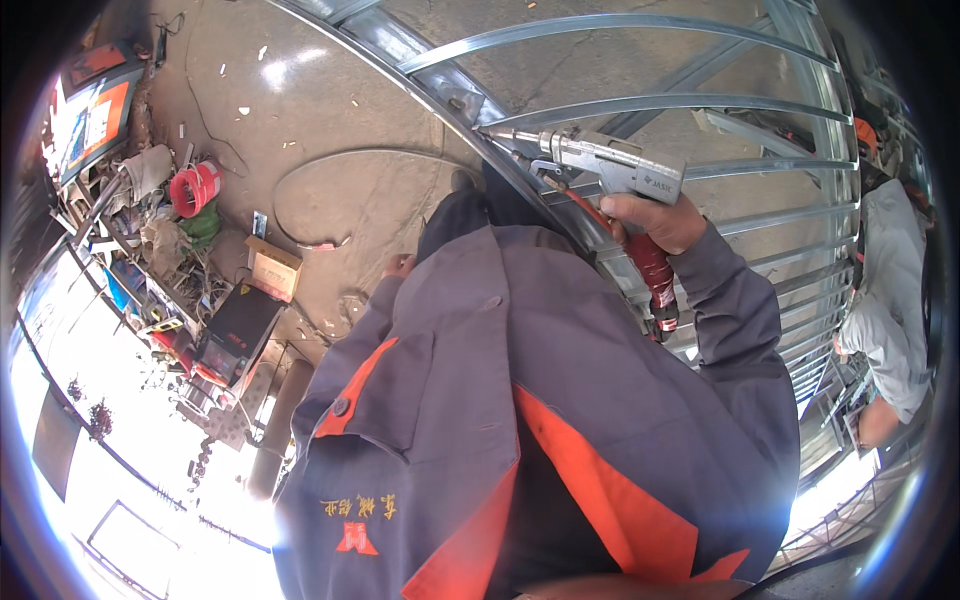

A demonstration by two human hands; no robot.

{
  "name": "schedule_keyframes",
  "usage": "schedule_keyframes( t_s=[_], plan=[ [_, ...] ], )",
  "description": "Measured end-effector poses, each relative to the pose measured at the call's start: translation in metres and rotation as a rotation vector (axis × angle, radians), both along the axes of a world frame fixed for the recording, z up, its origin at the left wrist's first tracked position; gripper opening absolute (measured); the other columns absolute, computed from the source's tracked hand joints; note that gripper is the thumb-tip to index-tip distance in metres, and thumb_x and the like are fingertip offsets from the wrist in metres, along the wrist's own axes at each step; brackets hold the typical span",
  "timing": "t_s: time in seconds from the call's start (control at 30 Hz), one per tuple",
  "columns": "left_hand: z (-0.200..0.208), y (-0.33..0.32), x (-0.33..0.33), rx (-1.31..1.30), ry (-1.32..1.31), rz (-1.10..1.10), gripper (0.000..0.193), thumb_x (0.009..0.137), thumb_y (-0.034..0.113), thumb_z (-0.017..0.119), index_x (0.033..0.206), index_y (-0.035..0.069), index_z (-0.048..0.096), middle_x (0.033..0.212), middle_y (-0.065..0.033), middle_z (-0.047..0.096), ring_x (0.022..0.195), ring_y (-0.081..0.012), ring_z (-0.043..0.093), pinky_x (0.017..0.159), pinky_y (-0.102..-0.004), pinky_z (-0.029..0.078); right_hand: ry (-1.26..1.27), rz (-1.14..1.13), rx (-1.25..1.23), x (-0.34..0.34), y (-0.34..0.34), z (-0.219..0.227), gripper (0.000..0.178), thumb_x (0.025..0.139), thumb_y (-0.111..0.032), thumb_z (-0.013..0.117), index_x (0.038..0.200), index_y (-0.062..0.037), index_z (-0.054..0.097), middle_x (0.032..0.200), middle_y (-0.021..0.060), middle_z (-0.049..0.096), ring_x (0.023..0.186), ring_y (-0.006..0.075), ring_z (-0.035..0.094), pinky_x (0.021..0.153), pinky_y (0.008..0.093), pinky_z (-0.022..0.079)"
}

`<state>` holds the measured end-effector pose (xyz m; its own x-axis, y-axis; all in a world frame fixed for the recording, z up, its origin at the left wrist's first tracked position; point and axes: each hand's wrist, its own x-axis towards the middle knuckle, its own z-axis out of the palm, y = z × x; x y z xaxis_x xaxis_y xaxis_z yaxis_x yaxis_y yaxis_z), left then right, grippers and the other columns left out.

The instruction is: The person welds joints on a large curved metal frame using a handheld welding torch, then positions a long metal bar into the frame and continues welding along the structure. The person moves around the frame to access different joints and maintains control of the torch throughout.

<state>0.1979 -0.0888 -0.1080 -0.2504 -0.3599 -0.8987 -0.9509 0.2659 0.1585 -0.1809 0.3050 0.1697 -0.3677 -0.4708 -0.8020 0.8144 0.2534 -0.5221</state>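
Observation:
My right hand (662,222) is closed round the grip of a silver-grey welding gun (610,160). A red-wrapped section (652,272) runs down below the hand, and a thin red hose lies along the gun's near side. The gun's nozzle points left and reaches the long edge of a shiny metal frame (620,105), near a crossbar joint; whether the tip touches cannot be told. My left hand (400,266) hangs low beside my dark trouser leg, only partly showing past the sleeve, with its fingers mostly hidden.
The frame's several parallel bars stretch down the right side. Another person in pale clothes (890,270) is beyond it. A cable (290,180) loops over the concrete floor. Leftward lie a red bucket (195,188), a cardboard box (273,268), a black case (240,325) and mixed clutter.

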Motion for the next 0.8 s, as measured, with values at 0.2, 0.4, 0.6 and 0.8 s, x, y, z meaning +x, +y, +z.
schedule_keyframes(
  t_s=[0.2,0.4,0.6,0.8],
  plan=[
    [0.001,-0.001,-0.008,0.037,-0.024,-0.014,0.052,0.086,0.053,0.067,0.122,0.015,0.07,0.118,-0.0165,0.071,0.113,-0.0312,0.068,0.097,-0.0403,0.052,-0.016,0.065,-0.006,-0.003,0.0,0.0,0.029,0.089,-0.017,0.074,0.112,-0.0033,0.065,0.085,0.0031,0.065,0.069,0.0103,0.061,0.061,0.0257,0.051],
    [-0.001,0.001,-0.006,-0.004,-0.03,-0.047,0.054,0.085,0.055,0.068,0.122,0.016,0.07,0.118,-0.0187,0.071,0.115,-0.0319,0.067,0.099,-0.0406,0.051,0.04,0.118,-0.021,-0.003,-0.001,0.002,0.032,0.09,-0.019,0.072,0.117,-0.0035,0.065,0.093,0.0024,0.066,0.07,0.0093,0.06,0.062,0.0251,0.051],
    [-0.009,0.0,-0.004,0.005,-0.068,-0.021,0.054,0.085,0.056,0.068,0.122,0.017,0.07,0.118,-0.0189,0.071,0.115,-0.0319,0.067,0.099,-0.0414,0.051,0.057,0.129,-0.053,-0.002,-0.001,0.002,0.035,0.09,-0.02,0.072,0.12,-0.0041,0.064,0.095,0.0017,0.066,0.069,0.0084,0.059,0.061,0.0249,0.05],
    [0.002,0.007,-0.01,-0.007,-0.067,-0.039,0.052,0.086,0.054,0.067,0.122,0.016,0.07,0.118,-0.0183,0.071,0.115,-0.0315,0.067,0.098,-0.041,0.051,0.063,0.153,-0.03,0.0,-0.001,-0.001,0.036,0.09,-0.019,0.072,0.122,-0.0037,0.063,0.096,0.0021,0.065,0.068,0.0084,0.059,0.061,0.0248,0.05]
  ],
)
